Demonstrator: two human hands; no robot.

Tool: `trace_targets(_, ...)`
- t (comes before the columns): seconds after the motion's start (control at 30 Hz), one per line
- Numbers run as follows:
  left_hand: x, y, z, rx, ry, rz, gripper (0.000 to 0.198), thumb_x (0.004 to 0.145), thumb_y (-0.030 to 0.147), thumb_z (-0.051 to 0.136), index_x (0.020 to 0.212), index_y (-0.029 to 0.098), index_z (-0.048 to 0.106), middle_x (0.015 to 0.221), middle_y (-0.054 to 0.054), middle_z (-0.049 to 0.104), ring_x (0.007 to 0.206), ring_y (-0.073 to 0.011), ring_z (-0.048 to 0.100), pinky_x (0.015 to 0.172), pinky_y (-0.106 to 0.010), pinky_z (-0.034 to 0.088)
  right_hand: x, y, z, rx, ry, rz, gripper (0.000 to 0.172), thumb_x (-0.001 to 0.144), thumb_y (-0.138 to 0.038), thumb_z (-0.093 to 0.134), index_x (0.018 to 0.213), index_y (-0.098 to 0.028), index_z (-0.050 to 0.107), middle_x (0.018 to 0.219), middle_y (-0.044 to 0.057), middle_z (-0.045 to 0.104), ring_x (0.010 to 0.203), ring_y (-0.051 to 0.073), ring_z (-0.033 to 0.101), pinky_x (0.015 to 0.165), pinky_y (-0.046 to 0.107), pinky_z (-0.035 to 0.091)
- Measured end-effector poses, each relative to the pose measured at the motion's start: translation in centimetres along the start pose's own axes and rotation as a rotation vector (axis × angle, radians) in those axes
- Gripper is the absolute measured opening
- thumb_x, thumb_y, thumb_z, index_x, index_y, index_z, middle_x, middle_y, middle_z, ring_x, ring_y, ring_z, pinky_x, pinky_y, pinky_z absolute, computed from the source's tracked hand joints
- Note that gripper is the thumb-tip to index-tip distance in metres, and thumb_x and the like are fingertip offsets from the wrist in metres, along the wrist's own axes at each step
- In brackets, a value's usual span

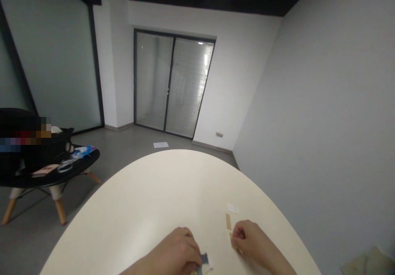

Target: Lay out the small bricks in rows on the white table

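Atop cream oval table [138, 196]: left hand [174, 250] clenched over small blue-and-white item [205, 262]; right hand [248, 238] pinching tan strip [231, 240], second strip [228, 221] lying within reach

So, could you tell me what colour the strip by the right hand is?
Strip is tan, best in head view.

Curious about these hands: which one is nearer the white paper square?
Right: the right hand sits just below the white paper square; the left hand is farther away, down-left.
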State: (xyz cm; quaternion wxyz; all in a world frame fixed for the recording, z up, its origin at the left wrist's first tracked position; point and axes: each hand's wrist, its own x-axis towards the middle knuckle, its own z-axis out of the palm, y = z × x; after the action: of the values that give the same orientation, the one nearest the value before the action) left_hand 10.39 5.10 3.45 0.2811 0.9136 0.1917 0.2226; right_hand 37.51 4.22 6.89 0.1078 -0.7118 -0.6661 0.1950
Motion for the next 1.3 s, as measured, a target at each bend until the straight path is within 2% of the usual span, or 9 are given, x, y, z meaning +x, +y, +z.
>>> trace_targets(0.13,0.0,-0.2,0.2,-0.022,0.024,0.004,0.02,0.082,0.012,0.063,0.081,0.027,0.075,0.079,-0.002,0.078,0.078,-0.0214,0.071,0.083,-0.031,0.042,0.3,-0.1,-0.4,0.026,0.078,-0.037,0.013,0.074,-0.02,0.058,0.064,-0.018,0.066,0.062,0.002,0.067,0.061,0.016,0.058,0.056,0.024,0.035)
trace_targets(0.33,-0.2,0.8,-0.4,-0.071,0.056,-0.163,0.018,0.084,0.016,0.064,0.091,0.027,0.076,0.088,-0.004,0.078,0.086,-0.0241,0.068,0.082,-0.032,0.042,0.8,-0.3,-0.5,0.197,0.188,-0.142,0.027,0.083,-0.038,0.051,0.072,-0.018,0.066,0.064,0.001,0.061,0.063,0.017,0.056,0.06,0.026,0.039)
trace_targets(0.47,-0.3,1.6,-0.8,-0.185,0.197,-0.354,0.019,0.077,0.013,0.063,0.088,0.024,0.074,0.092,-0.003,0.075,0.09,-0.0223,0.064,0.084,-0.029,0.042,0.1,-2.2,0.3,0.335,0.122,-0.232,0.025,0.082,-0.039,0.056,0.074,-0.018,0.067,0.064,0.0,0.06,0.062,0.016,0.054,0.06,0.026,0.04)
trace_targets(0.6,-0.1,1.3,-0.6,-0.36,0.358,-0.5,0.011,0.076,0.017,0.061,0.079,0.019,0.071,0.082,-0.002,0.071,0.083,-0.0197,0.062,0.079,-0.027,0.044,-1.2,-4.8,2.0,0.458,0.007,-0.309,0.02,0.077,-0.035,0.064,0.084,-0.017,0.071,0.065,0.0,0.061,0.062,0.015,0.054,0.06,0.025,0.041)
trace_targets(0.67,0.1,1.0,-0.4,-0.462,0.437,-0.51,0.008,0.076,0.018,0.061,0.077,0.017,0.069,0.077,-0.001,0.069,0.079,-0.0188,0.062,0.075,-0.026,0.044,-1.5,-5.7,2.8,0.51,-0.018,-0.329,0.023,0.077,-0.035,0.065,0.09,-0.017,0.071,0.066,0.0,0.062,0.062,0.015,0.056,0.059,0.025,0.042)
trace_targets(0.77,0.4,0.5,0.0,-0.629,0.49,-0.511,0.007,0.073,0.021,0.066,0.078,0.017,0.066,0.071,-0.001,0.069,0.071,-0.0177,0.061,0.068,-0.026,0.044,-1.7,-6.3,3.9,0.539,0.024,-0.368,0.024,0.082,-0.038,0.062,0.09,-0.017,0.072,0.072,0.004,0.068,0.065,0.016,0.06,0.061,0.026,0.045)
trace_targets(1.0,0.5,-0.4,1.5,-0.943,0.481,-0.459,0.037,0.068,0.045,0.083,0.079,0.016,0.062,0.07,-0.004,0.07,0.067,-0.0178,0.064,0.065,-0.027,0.045,-1.7,-6.4,4.5,0.49,0.072,-0.45,0.023,0.087,-0.037,0.06,0.09,-0.02,0.075,0.084,0.008,0.075,0.075,0.019,0.067,0.068,0.028,0.05)
trace_targets(1.2,0.7,-0.5,1.8,-1.102,0.512,-0.398,0.044,0.066,0.048,0.086,0.078,0.016,0.06,0.067,0.0,0.066,0.063,-0.0142,0.061,0.062,-0.025,0.044,-1.7,-6.6,4.6,0.478,0.062,-0.553,0.024,0.085,-0.034,0.065,0.104,-0.022,0.075,0.082,0.006,0.073,0.072,0.018,0.065,0.066,0.027,0.049)
trace_targets(1.3,0.7,-0.5,1.8,-1.131,0.518,-0.401,0.044,0.066,0.048,0.086,0.081,0.017,0.057,0.063,0.003,0.063,0.056,-0.0112,0.057,0.059,-0.023,0.042,-1.6,-6.4,4.9,0.439,0.067,-0.595,0.033,0.08,-0.031,0.07,0.112,-0.024,0.073,0.08,0.004,0.071,0.067,0.016,0.062,0.064,0.027,0.048)
